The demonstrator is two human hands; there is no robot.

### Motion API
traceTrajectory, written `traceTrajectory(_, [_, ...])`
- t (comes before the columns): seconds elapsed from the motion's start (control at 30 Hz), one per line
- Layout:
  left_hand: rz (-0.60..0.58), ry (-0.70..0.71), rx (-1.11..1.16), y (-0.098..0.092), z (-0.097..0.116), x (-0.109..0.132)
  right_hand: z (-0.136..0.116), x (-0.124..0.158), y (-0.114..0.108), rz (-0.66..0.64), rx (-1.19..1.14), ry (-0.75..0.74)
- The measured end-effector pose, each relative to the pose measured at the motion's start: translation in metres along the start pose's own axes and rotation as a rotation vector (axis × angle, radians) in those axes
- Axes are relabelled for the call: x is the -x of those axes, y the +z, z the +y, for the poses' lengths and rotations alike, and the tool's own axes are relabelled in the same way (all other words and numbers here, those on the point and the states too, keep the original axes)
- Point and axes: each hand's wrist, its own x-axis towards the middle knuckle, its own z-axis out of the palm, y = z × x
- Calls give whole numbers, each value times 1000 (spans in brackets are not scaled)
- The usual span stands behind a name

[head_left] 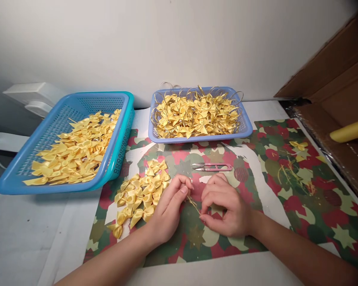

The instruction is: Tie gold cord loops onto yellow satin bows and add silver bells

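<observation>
My left hand [172,206] is closed in a pinch near the middle of the patterned mat. From its fingertips a thin yellowish cord [193,203] runs across to my right hand [223,206], whose thumb and forefinger pinch the other end. Whatever else the left fingers hold is hidden by them. Beside the left hand lies a group of yellow satin bows [143,190]. Just beyond both hands rest pink thread snips [212,167], blades pointing left.
A blue basket [53,119] of yellow bows sits inside a teal one at left. Behind, a periwinkle basket [199,139] holds bows with gold wire loops. Thread scraps [292,172] lie on the mat's right. A cardboard box [331,79] stands at far right.
</observation>
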Motion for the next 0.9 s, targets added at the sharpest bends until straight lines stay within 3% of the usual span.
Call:
traceTrajectory(0.17, [-6, 9, -7, 1, 1, -1, 0, 0, -2, -29, -8, 16])
traceTrajectory(0.57, [-50, 59, 38, 5, 5, -2, -2, -2, 11, 148, 195, -3])
traceTrajectory(0.9, [-10, 30, 101, 4, 5, -3, -2, -3, 9, 195, 207, 33])
